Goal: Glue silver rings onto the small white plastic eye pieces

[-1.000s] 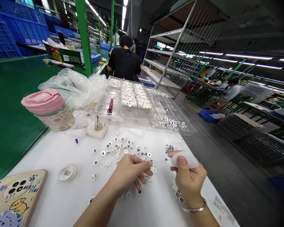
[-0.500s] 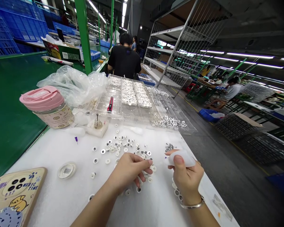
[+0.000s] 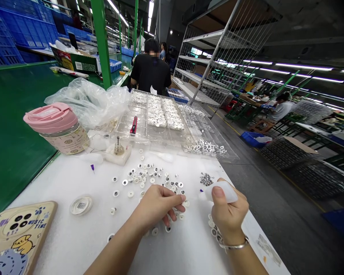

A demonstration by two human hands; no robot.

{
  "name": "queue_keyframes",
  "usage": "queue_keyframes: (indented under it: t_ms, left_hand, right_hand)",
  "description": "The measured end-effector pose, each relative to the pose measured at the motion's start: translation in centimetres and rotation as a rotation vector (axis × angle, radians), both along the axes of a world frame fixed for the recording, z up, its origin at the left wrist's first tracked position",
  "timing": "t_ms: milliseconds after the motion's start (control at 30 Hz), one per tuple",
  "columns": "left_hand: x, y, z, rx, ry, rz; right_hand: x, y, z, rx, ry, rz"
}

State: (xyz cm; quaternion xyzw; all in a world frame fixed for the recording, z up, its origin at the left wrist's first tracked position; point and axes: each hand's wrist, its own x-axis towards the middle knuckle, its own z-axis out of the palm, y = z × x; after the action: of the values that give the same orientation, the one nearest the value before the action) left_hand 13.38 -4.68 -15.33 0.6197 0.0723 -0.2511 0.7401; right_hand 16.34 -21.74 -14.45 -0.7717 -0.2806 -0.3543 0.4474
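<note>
My right hand (image 3: 231,206) is wrapped round a translucent white squeeze bottle (image 3: 225,191), its thumb pressed on the side. A small purple tip (image 3: 201,190) shows at the bottle's left end, pointing left. My left hand (image 3: 160,204) hovers low over scattered small round white parts (image 3: 145,175), several with dark centres. Its thumb and index finger come together; whatever lies between them is too small or hidden to tell. Beyond the bottle lies a little heap of small silvery metal pieces (image 3: 206,179). More round white parts (image 3: 214,231) sit in a row beside my right wrist.
Clear compartment trays (image 3: 163,133) with white parts stand at the back, a red cutter (image 3: 133,125) on them. To the left are a pink-lidded cup (image 3: 53,126), a plastic bag (image 3: 88,99), a small jar (image 3: 119,149), a round lid (image 3: 80,206) and a phone (image 3: 20,236). A person (image 3: 151,70) sits ahead.
My right hand has shifted slightly right and turned with the bottle, and its index finger has drawn back from the purple tip. My left hand stays nearly in place.
</note>
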Motion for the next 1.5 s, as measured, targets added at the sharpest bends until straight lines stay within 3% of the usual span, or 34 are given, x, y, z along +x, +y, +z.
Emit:
queue_keyframes:
  t_ms: [667, 867, 1500]
  left_hand:
    - [0.18, 0.13, -0.27, 0.006, -0.001, -0.018]
    - [0.05, 0.13, -0.35, 0.011, 0.001, -0.013]
    - [0.15, 0.2, -0.35, 0.036, 0.016, 0.001]
  right_hand:
    - [-0.28, -0.03, 0.02, 0.064, -0.001, -0.039]
    - [-0.23, -0.04, 0.16, 0.011, -0.053, -0.055]
    - [-0.18, 0.22, -0.06, -0.03, -0.093, 0.068]
